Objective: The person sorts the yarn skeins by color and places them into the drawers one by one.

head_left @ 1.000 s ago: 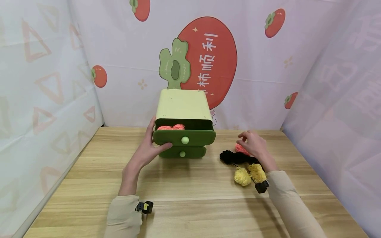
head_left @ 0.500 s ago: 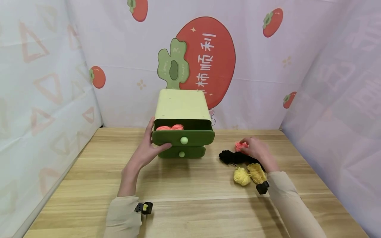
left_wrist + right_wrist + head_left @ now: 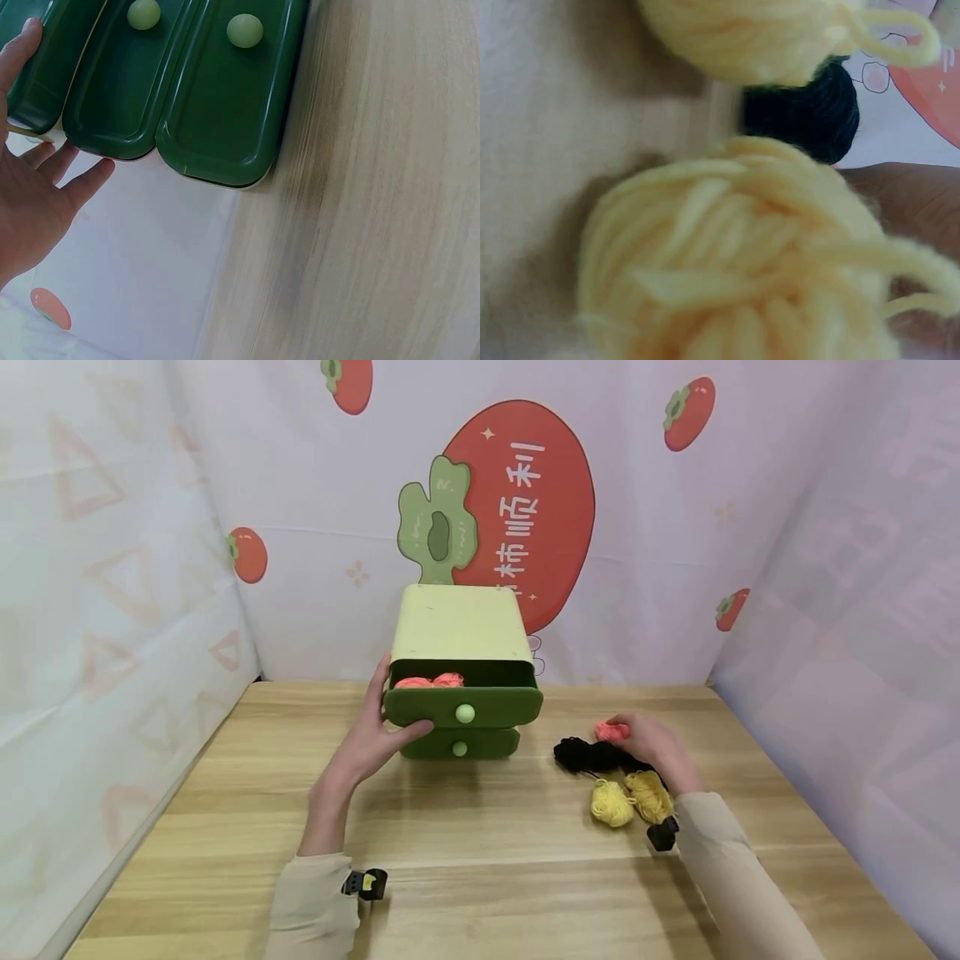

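Note:
My left hand [image 3: 369,737] rests against the left side of a cream drawer cabinet [image 3: 461,622], its fingers along the side and thumb at the front of the pulled-out green top drawer [image 3: 420,708]. Pink yarn balls [image 3: 448,680] lie inside that drawer. In the left wrist view, the hand [image 3: 34,199] has spread, mostly straight fingers near the lower drawer fronts [image 3: 225,97]. Over on the right, my right hand [image 3: 654,745] pinches a pink yarn ball [image 3: 611,732] at the table; its fingertips are partly hidden. The right wrist view mostly hides this hand behind yellow yarn.
A black yarn skein [image 3: 588,756] lies just in front of the pink ball. Two yellow yarn balls [image 3: 612,803] sit nearer, beneath the right wrist. Printed cloth [image 3: 637,610] walls the wooden table [image 3: 480,893] at the back and sides.
My right hand has lowered from above the pink yarn ball and closed its fingers on it, shifting it slightly. The left hand stays at the cabinet.

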Demonstrator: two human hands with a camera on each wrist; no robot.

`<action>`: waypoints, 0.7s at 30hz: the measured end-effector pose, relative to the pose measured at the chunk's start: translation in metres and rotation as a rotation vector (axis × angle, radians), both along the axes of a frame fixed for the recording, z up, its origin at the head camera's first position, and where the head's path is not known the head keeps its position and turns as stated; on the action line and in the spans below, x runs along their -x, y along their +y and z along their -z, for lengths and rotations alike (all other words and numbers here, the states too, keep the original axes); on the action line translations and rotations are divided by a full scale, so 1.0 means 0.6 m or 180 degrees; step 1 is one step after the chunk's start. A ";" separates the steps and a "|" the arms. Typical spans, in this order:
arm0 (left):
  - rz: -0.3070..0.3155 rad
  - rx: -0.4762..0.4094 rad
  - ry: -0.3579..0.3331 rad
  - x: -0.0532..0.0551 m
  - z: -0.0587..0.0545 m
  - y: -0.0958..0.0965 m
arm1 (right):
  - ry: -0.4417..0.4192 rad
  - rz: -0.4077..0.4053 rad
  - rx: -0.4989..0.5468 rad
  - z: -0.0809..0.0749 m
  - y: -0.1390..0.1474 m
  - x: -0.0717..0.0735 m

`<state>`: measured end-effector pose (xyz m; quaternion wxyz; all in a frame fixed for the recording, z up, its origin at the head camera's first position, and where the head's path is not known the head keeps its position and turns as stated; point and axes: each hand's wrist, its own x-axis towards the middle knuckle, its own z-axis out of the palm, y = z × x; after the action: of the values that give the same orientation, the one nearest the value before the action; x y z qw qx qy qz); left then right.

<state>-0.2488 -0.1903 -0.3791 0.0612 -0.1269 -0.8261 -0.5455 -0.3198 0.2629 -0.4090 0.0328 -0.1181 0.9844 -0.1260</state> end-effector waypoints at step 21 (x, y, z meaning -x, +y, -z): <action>0.0021 -0.0039 0.0036 -0.002 -0.004 -0.002 | 0.0442 0.0400 -0.0121 -0.009 -0.002 0.000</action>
<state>-0.2477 -0.1915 -0.3767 0.0649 -0.1323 -0.8220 -0.5501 -0.3200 0.2618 -0.4034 -0.0414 -0.0639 0.9920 -0.1006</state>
